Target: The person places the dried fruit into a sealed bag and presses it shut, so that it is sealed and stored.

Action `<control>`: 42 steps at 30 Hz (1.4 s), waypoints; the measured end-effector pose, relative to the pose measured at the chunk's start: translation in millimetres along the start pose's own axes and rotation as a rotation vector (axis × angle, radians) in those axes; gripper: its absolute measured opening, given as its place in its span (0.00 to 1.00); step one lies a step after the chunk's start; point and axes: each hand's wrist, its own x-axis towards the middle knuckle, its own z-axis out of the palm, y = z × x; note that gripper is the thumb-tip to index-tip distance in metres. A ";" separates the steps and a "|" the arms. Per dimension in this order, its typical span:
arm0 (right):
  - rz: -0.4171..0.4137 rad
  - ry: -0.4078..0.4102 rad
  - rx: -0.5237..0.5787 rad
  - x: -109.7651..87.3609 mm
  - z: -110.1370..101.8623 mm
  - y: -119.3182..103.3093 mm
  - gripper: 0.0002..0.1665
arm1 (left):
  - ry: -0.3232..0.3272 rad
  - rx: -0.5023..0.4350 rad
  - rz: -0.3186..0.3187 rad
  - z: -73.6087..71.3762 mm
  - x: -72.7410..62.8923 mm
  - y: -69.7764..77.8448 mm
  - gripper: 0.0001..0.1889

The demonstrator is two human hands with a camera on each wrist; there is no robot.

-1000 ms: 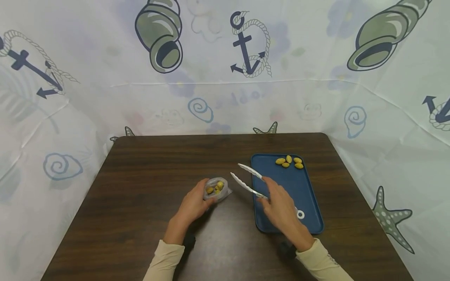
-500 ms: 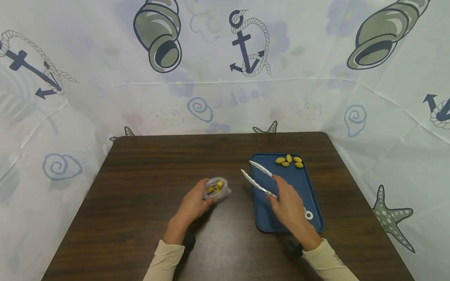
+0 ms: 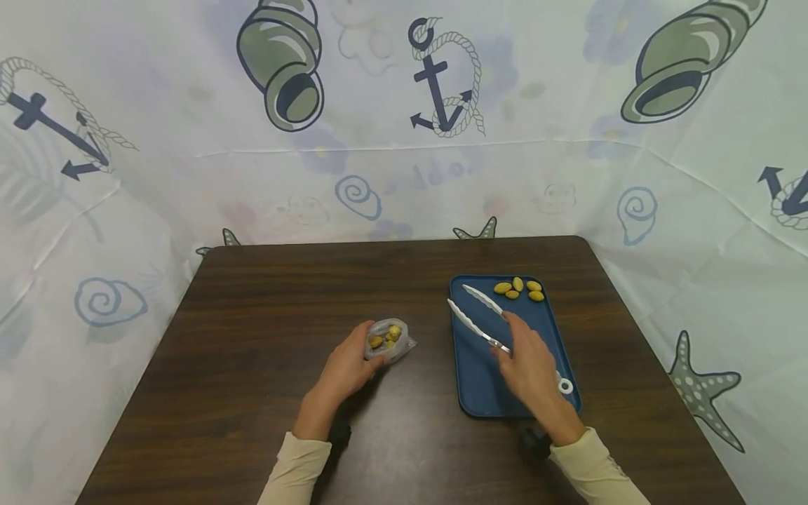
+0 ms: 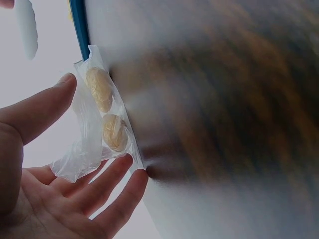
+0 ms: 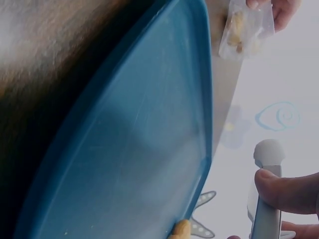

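Observation:
My left hand (image 3: 349,365) holds a small clear plastic bag (image 3: 404,346) upright on the table, its mouth open upward. Inside lie several yellow oval pieces (image 3: 394,331); the left wrist view shows two of them (image 4: 114,132) through the plastic, between thumb and fingers. A pair of white-tipped tongs (image 3: 470,324) is in my right hand (image 3: 530,361), arms spread and nothing between the tips. In the head view the tongs overlap the left part of the blue tray (image 3: 482,393). Several more yellow pieces (image 3: 517,284) lie at the tray's far end.
The brown wooden table (image 3: 265,287) has the tray on its right side, with the bag to the tray's left. Behind and around it hangs a white sea-patterned cloth (image 3: 391,168).
My right hand has moved right with the tongs, from beside the bag to over the tray. The left hand and the bag have stayed in place.

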 end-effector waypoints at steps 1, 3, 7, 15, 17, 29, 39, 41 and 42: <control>0.004 0.004 0.000 0.7 -0.6 1.0 0.40 | -0.002 -0.001 -0.004 -0.2 0.0 0.1 0.41; 0.009 0.012 -0.001 1.9 -1.7 3.1 0.40 | -0.002 -0.002 -0.007 -0.4 0.0 0.2 0.41; 0.009 0.039 -0.004 4.1 -2.8 7.4 0.41 | -0.004 -0.008 -0.010 -0.3 -0.5 0.3 0.41; 0.027 0.058 -0.012 9.8 0.0 15.8 0.41 | -0.004 -0.005 -0.006 -0.9 -1.6 -0.7 0.40; 0.037 0.060 -0.015 10.8 0.7 18.2 0.41 | -0.002 -0.005 -0.001 -0.8 -1.7 -1.1 0.40; 0.093 0.046 -0.027 13.7 1.0 27.6 0.42 | 0.006 -0.018 0.005 -0.1 -1.2 -1.7 0.41; 0.098 0.063 -0.032 20.1 2.5 36.4 0.42 | 0.004 -0.022 0.003 0.1 -1.2 -1.5 0.41; 0.105 0.060 -0.036 22.2 2.8 38.7 0.42 | 0.004 -0.021 0.005 0.2 -0.9 -1.8 0.42; 0.110 0.057 -0.038 23.3 3.2 40.3 0.42 | 0.004 -0.019 0.007 0.3 -0.6 -2.0 0.42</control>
